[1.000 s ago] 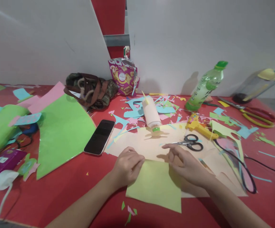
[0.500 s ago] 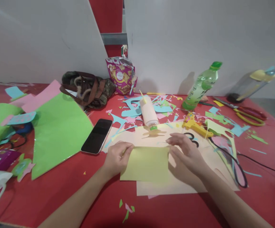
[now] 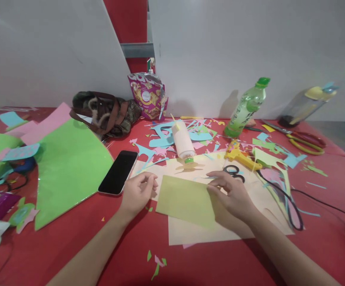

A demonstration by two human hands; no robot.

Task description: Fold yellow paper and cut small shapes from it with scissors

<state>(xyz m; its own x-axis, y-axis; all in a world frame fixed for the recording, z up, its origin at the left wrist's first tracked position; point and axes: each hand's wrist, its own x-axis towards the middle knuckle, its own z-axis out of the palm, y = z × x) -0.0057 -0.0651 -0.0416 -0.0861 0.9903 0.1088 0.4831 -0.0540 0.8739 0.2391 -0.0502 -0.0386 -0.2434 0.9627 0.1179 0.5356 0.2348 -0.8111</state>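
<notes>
yellow-green paper lies between right hand, pinching its edge, and narrowly curled left hand.

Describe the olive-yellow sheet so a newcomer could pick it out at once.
On the red table, find the large cream paper. Overlapping it, between the left hand and right hand, is the olive-yellow sheet. It is smaller and darker than the cream paper.

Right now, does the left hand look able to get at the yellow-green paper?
Probably yes: the left hand seems to hold nothing and is just beside the yellow-green paper, with no object visible in the gap. The right hand is at the opposite side.
</notes>
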